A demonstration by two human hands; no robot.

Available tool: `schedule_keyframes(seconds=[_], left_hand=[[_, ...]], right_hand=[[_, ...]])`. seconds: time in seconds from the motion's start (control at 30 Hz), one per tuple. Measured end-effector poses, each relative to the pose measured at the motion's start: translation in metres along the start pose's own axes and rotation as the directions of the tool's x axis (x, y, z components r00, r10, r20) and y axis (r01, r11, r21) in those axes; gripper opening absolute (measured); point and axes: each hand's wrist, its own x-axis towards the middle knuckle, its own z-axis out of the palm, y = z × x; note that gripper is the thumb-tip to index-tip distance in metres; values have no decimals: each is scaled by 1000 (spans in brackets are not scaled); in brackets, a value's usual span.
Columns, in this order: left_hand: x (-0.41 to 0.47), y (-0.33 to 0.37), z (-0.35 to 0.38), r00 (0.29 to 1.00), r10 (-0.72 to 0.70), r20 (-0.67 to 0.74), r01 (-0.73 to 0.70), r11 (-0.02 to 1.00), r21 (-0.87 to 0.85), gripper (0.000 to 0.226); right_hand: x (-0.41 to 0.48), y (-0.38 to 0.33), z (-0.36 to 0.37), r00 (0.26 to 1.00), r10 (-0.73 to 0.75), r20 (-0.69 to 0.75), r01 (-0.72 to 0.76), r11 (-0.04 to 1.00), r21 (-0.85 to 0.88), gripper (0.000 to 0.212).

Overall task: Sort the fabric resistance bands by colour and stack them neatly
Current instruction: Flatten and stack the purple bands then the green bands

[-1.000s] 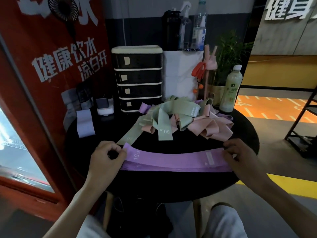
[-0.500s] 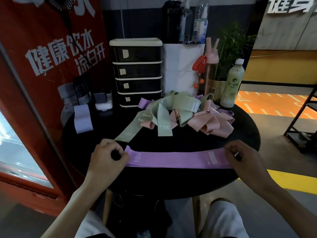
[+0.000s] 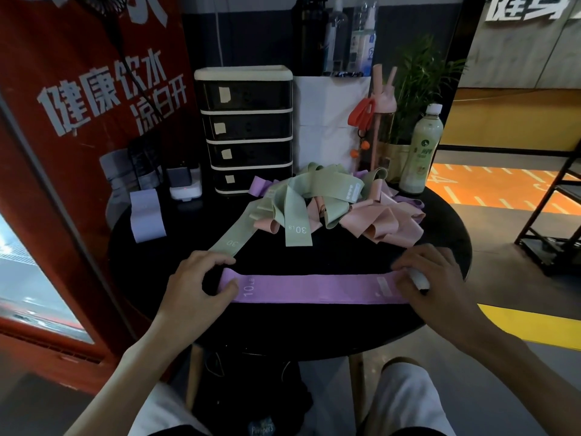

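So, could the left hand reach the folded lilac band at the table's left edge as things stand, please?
Probably yes. Only bare table lies between the left hand and the folded lilac band, though it would first have to release the purple band it pinches.

Flat purple band (image 3: 314, 287), tangled green-pink pile (image 3: 330, 202)

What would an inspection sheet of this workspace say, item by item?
Surface: round black table.
Job's things: purple band lies flat near the front; tangled heap of green, pink and purple bands behind it; folded lilac band at far left.
Clutter: drawer unit, bottle, plant.
Hands: left hand and right hand each grip one end of the purple band.
Cables: thin white cable on the wall.
Surroundings: red panel left, black rack right.
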Motion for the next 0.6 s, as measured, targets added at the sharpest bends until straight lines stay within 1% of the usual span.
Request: schedule_keyframes(seconds=[0.07, 0.17, 0.23, 0.33, 0.43, 0.5, 0.53, 0.6], left_hand=[[1, -4, 0, 999, 21, 42, -23, 999, 36, 30], [2, -6, 0, 996, 14, 87, -23, 993, 112, 23], [3, -7, 1, 995, 10, 102, -24, 990, 140, 20], [3, -6, 1, 995, 22, 94, -36, 988, 152, 25], [3, -7, 2, 994, 33, 102, -50, 985, 167, 27], [6, -11, 3, 994, 38, 102, -52, 989, 136, 28], [9, -12, 2, 996, 32, 83, -39, 996, 86, 26], [22, -13, 0, 1000, 8, 16, -7, 999, -33, 15]], right_hand=[[0, -3, 1, 997, -50, 51, 52, 998, -28, 20], [0, -4, 4, 990, -60, 125, 70, 995, -77, 16], [-1, -4, 5, 988, -53, 148, 66, 994, -86, 21], [0, -3, 5, 987, -38, 159, 51, 996, -79, 23], [2, -5, 2, 984, -48, 173, 64, 994, -87, 17], [4, -8, 1, 980, -56, 192, 75, 993, -93, 8], [6, -9, 1, 978, -65, 196, 86, 991, -99, 3], [11, -11, 2, 980, -77, 185, 98, 990, -103, 5]])
